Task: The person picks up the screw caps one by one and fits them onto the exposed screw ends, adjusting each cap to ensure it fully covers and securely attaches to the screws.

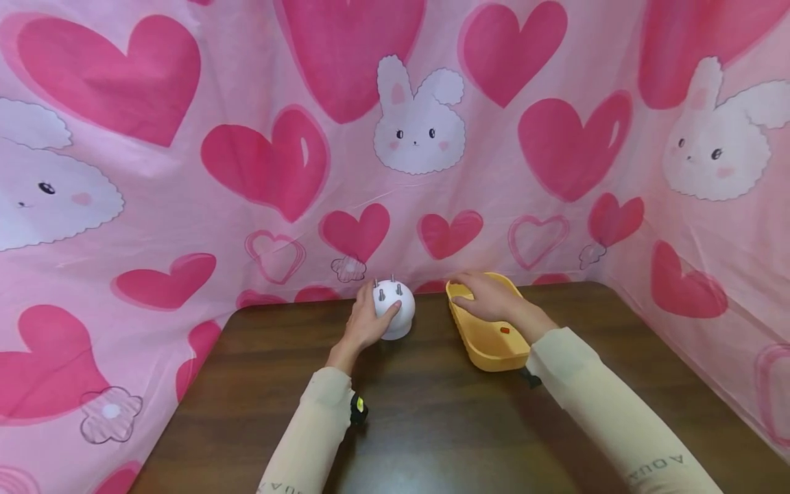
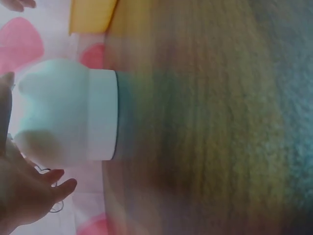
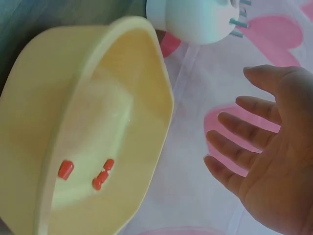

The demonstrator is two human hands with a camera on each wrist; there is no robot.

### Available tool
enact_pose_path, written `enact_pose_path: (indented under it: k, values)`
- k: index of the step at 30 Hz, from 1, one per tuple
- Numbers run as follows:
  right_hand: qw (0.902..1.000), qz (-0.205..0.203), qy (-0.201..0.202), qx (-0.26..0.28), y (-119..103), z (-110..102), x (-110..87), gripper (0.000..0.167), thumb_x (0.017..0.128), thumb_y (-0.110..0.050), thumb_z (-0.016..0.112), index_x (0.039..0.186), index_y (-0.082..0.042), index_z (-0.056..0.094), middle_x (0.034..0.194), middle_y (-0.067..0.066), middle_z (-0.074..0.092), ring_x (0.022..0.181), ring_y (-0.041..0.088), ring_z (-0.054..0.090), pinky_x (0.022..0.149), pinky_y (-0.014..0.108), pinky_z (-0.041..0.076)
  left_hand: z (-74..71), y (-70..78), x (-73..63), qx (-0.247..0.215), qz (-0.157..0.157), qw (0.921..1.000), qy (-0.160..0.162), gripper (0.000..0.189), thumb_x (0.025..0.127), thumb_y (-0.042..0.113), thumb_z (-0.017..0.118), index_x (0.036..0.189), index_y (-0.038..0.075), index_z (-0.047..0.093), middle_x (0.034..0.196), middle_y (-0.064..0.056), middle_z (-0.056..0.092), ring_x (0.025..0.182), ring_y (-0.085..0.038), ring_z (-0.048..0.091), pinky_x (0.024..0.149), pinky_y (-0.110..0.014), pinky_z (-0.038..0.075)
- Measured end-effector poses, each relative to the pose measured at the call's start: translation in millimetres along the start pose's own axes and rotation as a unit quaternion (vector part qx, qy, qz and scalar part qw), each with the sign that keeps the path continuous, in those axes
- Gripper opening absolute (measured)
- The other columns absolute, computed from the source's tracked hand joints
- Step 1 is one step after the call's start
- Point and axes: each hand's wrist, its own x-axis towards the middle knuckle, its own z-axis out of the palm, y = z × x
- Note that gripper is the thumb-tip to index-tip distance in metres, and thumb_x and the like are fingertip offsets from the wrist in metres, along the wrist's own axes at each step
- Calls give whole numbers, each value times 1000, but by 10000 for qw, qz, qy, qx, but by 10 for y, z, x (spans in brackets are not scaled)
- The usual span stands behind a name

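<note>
A white rounded dome (image 1: 402, 317) on a short cylindrical base stands upright near the table's back edge. Several metal pegs (image 1: 398, 290) stick up from its top. My left hand (image 1: 364, 322) holds the dome from the left, thumb on its near side and fingers around the far left. To the right, my right hand (image 1: 487, 299) is above a yellow plastic basket (image 1: 494, 361), fingers loosely spread. In the right wrist view this hand holds nothing. Small red pieces (image 3: 66, 169) lie on the basket's floor.
The brown wooden table (image 1: 432, 425) has its back edge against a pink cloth (image 1: 345, 185) printed with hearts and rabbits. That cloth also hangs along both sides. Black wrist bands (image 1: 358, 408) show at the cream sleeves (image 1: 315, 418).
</note>
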Motion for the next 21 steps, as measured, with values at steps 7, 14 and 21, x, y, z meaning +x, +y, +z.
enact_pose_path:
  k: [7, 14, 21]
  values:
    - [9998, -93, -101, -131, 146, -33, -15, 47, 98, -24, 65, 135, 3, 57, 134, 22, 62, 125, 40, 58, 108, 56, 44, 4, -11, -3, 9, -66, 10000, -44, 90, 94, 54, 63, 161, 10, 23, 161, -14, 29, 136, -43, 42, 107, -65, 40]
    - [9988, -10, -462, -162, 281, -58, -25, 46, 96, -19, 67, 131, 9, 58, 131, 27, 62, 120, 43, 60, 104, 57, 46, -5, -12, 9, 103, -77, 9998, -118, 90, 94, 56, 61, 161, 11, 22, 161, -14, 29, 136, -42, 43, 107, -65, 39]
    - [9954, 187, -921, -211, 445, -70, -45, 43, 94, -16, 68, 126, 11, 59, 122, 28, 65, 115, 44, 61, 102, 57, 47, 12, -8, 13, 66, -92, 9999, -126, 92, 94, 56, 61, 162, 10, 20, 162, -15, 28, 135, -43, 44, 107, -66, 39]
